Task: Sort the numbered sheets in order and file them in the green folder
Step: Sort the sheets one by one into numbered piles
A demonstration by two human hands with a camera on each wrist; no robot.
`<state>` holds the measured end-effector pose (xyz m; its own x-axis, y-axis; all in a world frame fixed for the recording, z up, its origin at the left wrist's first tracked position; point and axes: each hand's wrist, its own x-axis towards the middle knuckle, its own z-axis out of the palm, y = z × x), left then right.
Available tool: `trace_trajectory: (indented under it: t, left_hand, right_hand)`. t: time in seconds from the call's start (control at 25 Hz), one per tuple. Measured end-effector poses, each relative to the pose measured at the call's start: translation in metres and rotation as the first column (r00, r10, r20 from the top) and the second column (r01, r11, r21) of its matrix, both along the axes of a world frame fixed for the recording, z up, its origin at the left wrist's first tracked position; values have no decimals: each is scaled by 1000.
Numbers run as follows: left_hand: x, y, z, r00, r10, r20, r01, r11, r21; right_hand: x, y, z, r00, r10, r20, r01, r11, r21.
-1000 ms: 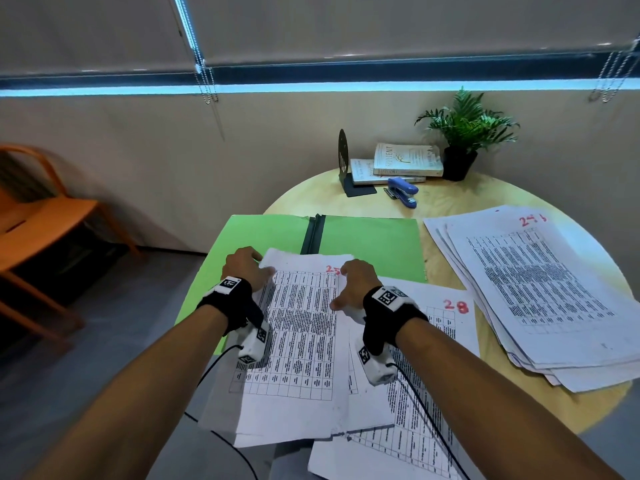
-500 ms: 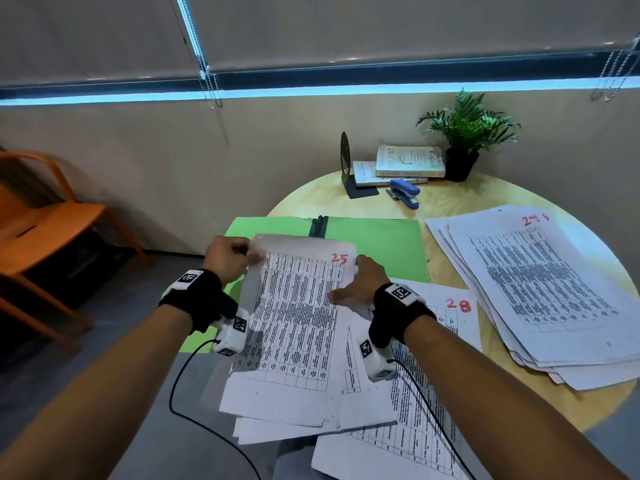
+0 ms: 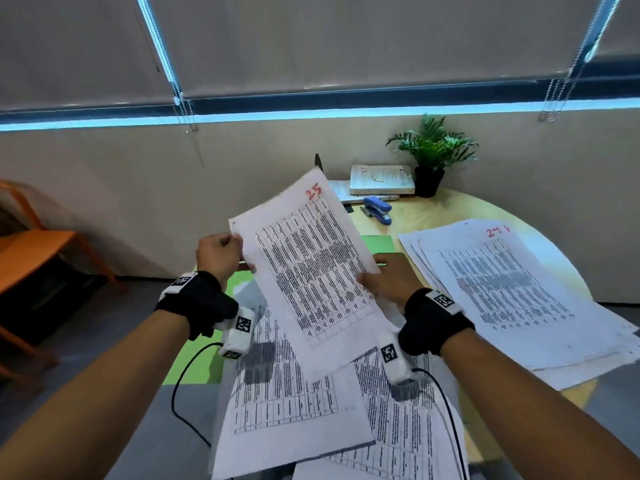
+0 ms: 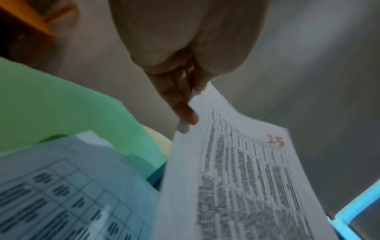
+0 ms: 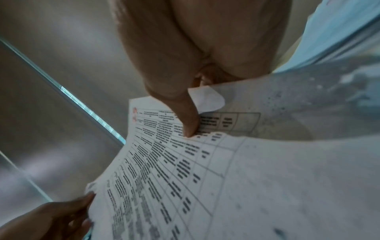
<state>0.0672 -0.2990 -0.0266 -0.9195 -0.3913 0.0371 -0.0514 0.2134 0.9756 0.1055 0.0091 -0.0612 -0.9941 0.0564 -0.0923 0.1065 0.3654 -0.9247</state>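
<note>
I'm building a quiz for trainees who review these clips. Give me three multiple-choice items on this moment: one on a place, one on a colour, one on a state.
1. Where is the blue stapler?
A. in front of the books, near the potted plant
B. on the orange chair
C. on the stack topped by sheet 24

2. What colour is the number on sheet 25?
A. blue
B. red
C. black

3. How is sheet 25 held?
A. flat on the table
B. lifted, by the left hand alone
C. lifted, left hand at one side edge, right hand at the other

Answers:
1 A: the head view shows it on the table's far side by the books.
2 B: the handwritten 25 is red.
3 C: both hands pinch it above the loose sheets.
</note>
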Motion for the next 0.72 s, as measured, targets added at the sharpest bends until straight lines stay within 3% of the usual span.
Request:
trace_trajectory:
  t: [0.12,0.2,0.32,0.4,0.44,0.48,0.52,0.6,0.64,0.72]
  left_hand:
    - [-3,43,-1,986,-163,19,164,979,-118]
    - [-3,82,-2,976,-216,21,217,971,-98]
    - [-12,141,-11,956,-286,67,290,955,-64]
    - [-15,172,-19,892,-427,148,440,895,-73]
    - [-15,186,-22,843,-503,194,535,823,-192]
    - [-13,198,-25,784,-565,256,620,695,-363]
    - [-9,208,-27,718,-604,346,683,512,-521]
    - [8,222,-26,605,-588,537,744,177,-644]
    - [16,226,-25,577,-560,595,749,71,-659]
    - [26,227,-28,559,-513,651,745,-36,-667]
  right_hand:
    - [1,58,16,984,-154,-85,162,981,105]
    - [9,100,23,967,-204,-154,235,946,222]
    - [28,157,21,928,-302,-220,367,847,385]
    - [36,190,17,879,-438,-189,476,776,414]
    - [38,206,16,847,-506,-165,522,730,440]
    - [40,221,16,819,-555,-143,550,690,471]
    - [42,235,15,800,-588,-117,560,663,498]
    - [43,255,13,792,-606,-70,533,632,563]
    - [43,261,11,797,-601,-50,504,619,603]
    - [42,268,7,808,-588,-38,453,579,678]
